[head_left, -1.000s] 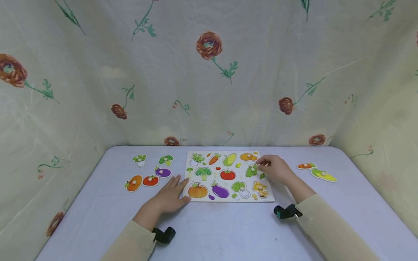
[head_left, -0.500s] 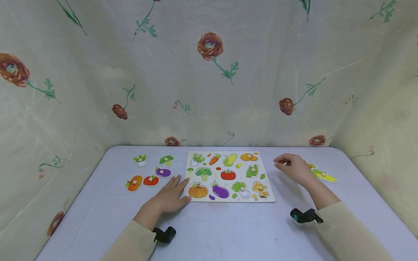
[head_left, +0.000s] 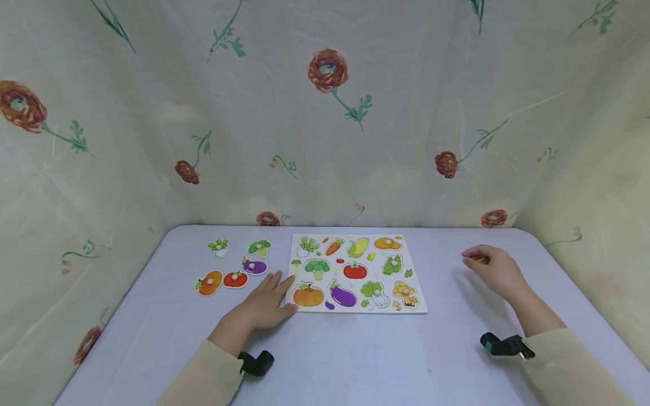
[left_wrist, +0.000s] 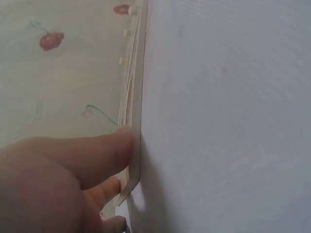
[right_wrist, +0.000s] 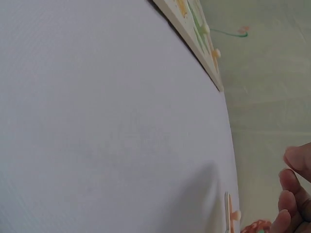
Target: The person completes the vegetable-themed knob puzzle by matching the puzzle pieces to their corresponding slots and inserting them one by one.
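Note:
A white puzzle board (head_left: 332, 310) with printed vegetables lies on the table. My left hand (head_left: 259, 304) rests at its left edge with fingers spread; in the left wrist view the thumb (left_wrist: 102, 150) touches the front edge. My right hand (head_left: 495, 270) hovers over the table to the right of the board, fingers loosely bent. Below and apart from its fingertips, in the right wrist view, lies a carrot piece (right_wrist: 229, 211) with a small knob. Only a bit of orange shows between those fingers in the head view. The corn piece is hidden by the right hand.
Left of the board lie knobbed pieces: a radish (head_left: 219, 248), broccoli (head_left: 260, 247), eggplant (head_left: 255, 267), tomato (head_left: 236, 279) and pumpkin (head_left: 209, 283). Potato (head_left: 387, 244), leafy green (head_left: 392, 265), cabbage (head_left: 374, 294) and mushroom (head_left: 405, 293) pieces sit in the board. Flowered cloth (head_left: 325, 169) hangs behind.
My right hand has left the green piece at the board's right side and moved right, over the carrot and corn pieces, covering them. The left hand has stayed in place.

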The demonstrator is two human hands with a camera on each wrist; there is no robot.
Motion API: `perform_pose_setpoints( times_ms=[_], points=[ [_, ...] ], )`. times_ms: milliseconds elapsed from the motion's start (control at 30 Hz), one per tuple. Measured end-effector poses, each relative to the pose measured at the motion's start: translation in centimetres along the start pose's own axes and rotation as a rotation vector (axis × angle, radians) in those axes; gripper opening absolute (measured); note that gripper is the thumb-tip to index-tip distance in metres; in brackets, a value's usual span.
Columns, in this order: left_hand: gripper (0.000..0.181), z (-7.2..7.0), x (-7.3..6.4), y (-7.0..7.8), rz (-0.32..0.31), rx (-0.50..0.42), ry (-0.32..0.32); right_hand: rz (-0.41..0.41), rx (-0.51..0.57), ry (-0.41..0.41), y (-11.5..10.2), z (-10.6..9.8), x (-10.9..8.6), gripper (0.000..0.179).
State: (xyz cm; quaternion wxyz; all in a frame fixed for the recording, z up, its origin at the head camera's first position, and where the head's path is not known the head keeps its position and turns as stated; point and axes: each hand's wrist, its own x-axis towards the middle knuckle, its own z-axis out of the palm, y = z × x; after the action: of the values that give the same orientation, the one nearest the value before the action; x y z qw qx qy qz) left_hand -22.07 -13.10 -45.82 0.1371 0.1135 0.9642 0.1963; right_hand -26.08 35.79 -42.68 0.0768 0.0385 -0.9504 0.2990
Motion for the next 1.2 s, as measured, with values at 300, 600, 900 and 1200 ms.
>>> perform_pose_setpoints(
  times_ms=[300,600,900,1200],
  points=[
    [0.071,-0.1,-0.1,0.2,-0.006,-0.005,-0.004,0.065,-0.016,0.071,4.2,-0.7,-0.7,0.028],
    [0.071,-0.1,-0.1,0.1,-0.006,-0.007,0.001,0.194,0.006,0.075,6.2,-1.0,-1.1,0.035],
    [0.071,-0.2,-0.2,0.2,-0.005,-0.016,0.001,0.305,0.041,0.063,6.5,-0.9,-0.8,0.04],
    [0.071,0.0,-0.1,0.0,0.002,-0.017,0.007,0.405,0.032,0.05,7.4,-0.9,-0.4,0.041]
  ],
)
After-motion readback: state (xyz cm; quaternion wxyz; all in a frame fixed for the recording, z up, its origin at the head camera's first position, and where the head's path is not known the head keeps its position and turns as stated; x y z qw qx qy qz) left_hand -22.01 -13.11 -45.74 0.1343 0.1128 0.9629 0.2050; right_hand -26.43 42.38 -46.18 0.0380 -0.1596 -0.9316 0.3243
